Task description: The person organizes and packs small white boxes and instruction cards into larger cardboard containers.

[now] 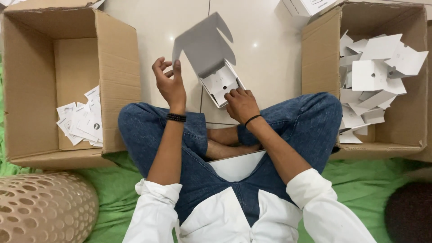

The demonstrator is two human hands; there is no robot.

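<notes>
While partly cut off at the frame's edges, two cardboard cartons flank crossed legs in blue jeans: left carton (67,85) with paper slips (83,119), right carton (364,76) heaped with flat white blanks (375,74). Between them, above the tiled floor (148,27), a small white half-folded box (216,67), grey lid flap raised. Left hand (170,83) pinching the flap's edge; right hand (240,104) curled, fingertips pressed into the tray, contact partly hidden.

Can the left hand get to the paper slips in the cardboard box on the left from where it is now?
Probably yes. The left hand holds only the small box's lid flap, the cardboard box stands open on that side, and the paper slips lie uncovered inside. Only its near wall needs clearing.
</notes>
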